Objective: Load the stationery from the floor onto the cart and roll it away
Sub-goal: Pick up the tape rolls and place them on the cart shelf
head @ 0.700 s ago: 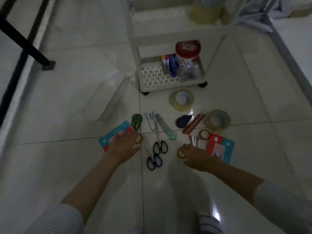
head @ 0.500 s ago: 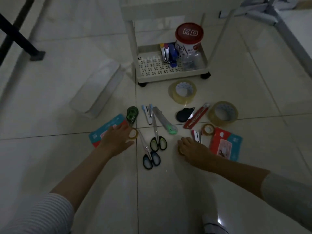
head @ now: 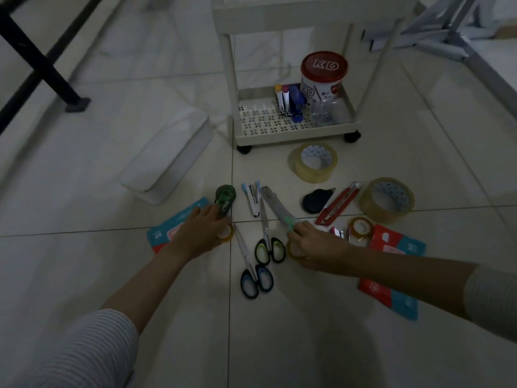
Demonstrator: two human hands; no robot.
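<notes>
Stationery lies spread on the tiled floor in front of a white wheeled cart (head: 296, 134). My left hand (head: 202, 233) rests over a small tape roll (head: 227, 235), fingers touching the green correction tape (head: 223, 198). My right hand (head: 316, 245) covers another small tape roll (head: 293, 252), fingertips at the end of a grey-green cutter (head: 278, 210). Two pairs of scissors (head: 264, 242) lie between my hands. Two large clear tape rolls (head: 313, 162) (head: 387, 200), a red cutter (head: 337, 204), a black item (head: 314, 201) and red-blue packets (head: 391, 275) lie to the right.
The cart's bottom tray holds a red-lidded tub (head: 321, 79), markers (head: 284, 99) and a clear bottle (head: 326, 112). A white lidded box (head: 167, 158) lies left of the cart. A black table leg (head: 42, 68) stands far left, a grey frame (head: 461, 40) far right.
The view has dipped closer to the floor. My right hand has moved up to the end of the grey-green cutter; my left hand has stayed on the small tape roll.
</notes>
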